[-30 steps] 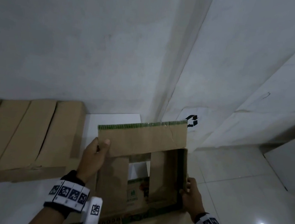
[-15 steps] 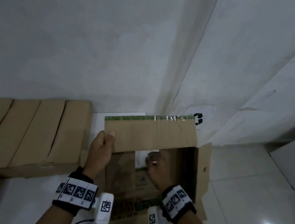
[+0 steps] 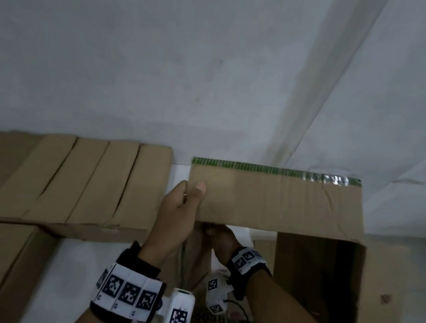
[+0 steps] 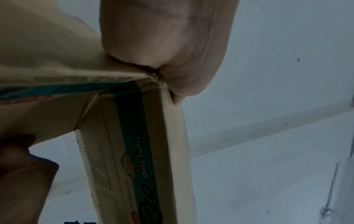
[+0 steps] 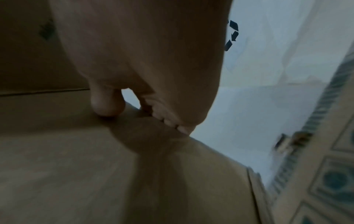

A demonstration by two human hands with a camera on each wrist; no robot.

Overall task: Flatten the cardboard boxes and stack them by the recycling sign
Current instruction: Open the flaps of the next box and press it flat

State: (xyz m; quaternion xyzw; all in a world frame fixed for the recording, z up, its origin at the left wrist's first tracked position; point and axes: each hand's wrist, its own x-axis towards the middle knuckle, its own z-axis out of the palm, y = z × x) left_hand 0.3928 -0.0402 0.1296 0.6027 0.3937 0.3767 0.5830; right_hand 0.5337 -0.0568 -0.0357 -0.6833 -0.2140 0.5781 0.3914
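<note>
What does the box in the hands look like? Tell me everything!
The box is brown corrugated cardboard, open and not yet flat. Its top flap stands up, with a green-striped, taped edge. The outside has teal print. The left hand pinches the flap's left corner; the right hand grips an inner flap underneath. Left of it lie other boxes.

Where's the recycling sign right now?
In the right wrist view, the recycling sign shows on the white wall, upper right, beside the right hand.

left hand (image 4: 168,37) pinching cardboard box (image 4: 91,121) at flap corner, teal printed band (image 4: 134,128) running down below grip, white wall (image 4: 287,60) right of grip
</note>
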